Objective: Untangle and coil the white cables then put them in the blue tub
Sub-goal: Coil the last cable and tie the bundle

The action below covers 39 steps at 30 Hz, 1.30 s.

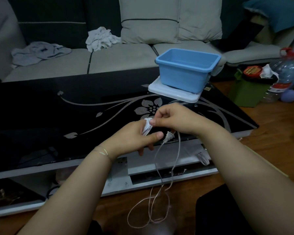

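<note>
My left hand (pixel 136 136) grips a small bundle of folded white cable (pixel 147 127) over the front of the black glass table. My right hand (pixel 173 118) pinches the same bundle from the right, thumb against the loops. A white plug (pixel 168 136) hangs just below my hands. Its thin cable (pixel 158 167) trails down past the table edge and lies in loose loops on the wooden floor. The blue tub (pixel 187 68) stands on a white lid at the table's far right; its inside looks bare.
The black glass table (pixel 58 116) with a flower pattern fills the middle. A grey sofa (pixel 109 58) with crumpled cloths sits behind it. A second white cable piece (pixel 203 159) rests on the lower shelf. Bottles and a green box crowd the floor at right.
</note>
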Motion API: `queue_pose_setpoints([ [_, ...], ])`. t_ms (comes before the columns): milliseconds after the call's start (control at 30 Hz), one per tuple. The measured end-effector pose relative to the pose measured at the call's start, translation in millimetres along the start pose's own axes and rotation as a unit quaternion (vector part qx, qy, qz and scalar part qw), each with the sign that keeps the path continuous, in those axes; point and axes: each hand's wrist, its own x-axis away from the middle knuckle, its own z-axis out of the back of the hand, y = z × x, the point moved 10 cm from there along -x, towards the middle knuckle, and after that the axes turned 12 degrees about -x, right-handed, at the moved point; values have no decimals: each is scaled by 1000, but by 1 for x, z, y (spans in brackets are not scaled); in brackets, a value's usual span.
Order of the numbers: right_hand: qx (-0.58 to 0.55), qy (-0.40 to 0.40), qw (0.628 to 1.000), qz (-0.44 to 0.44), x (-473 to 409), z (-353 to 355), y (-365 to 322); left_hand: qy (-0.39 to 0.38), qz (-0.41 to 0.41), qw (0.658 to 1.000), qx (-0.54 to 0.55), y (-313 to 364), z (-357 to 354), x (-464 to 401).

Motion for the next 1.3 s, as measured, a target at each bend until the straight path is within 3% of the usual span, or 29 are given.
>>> queue_pose_setpoints([
  [167, -98, 72, 992, 18, -2, 25, -1, 17, 15, 998, 60, -3, -1, 0],
  [300, -153, 83, 985, 16, -9, 27, 9, 48, -13, 991, 122, 3, 8, 0],
  [400, -166, 87, 982, 16, -14, 18, 17, 62, -28, 972, 226, 5, 12, 0],
  [567, -245, 86, 966, 1, -18, -7, 22, 39, -42, 912, 405, 5, 12, 0],
  [700, -318, 63, 945, -43, -17, -36, 28, 54, -26, 833, 550, -2, 17, -2],
  [767, -304, 37, 950, -54, -15, -52, 25, 86, -22, 787, 611, -11, 26, -2],
  [834, -255, 2, 965, -56, -12, -66, 20, 104, -25, 770, 629, -15, 34, -1],
  [1101, -102, -87, 988, -82, 3, -80, 18, 191, 8, 783, 593, -35, 51, 6],
  [1167, -65, -92, 991, -77, 6, -79, 17, 217, 28, 807, 549, -36, 55, 7],
  [1301, 58, -81, 994, -38, 6, -69, 9, 227, 50, 891, 391, -21, 53, 8],
])
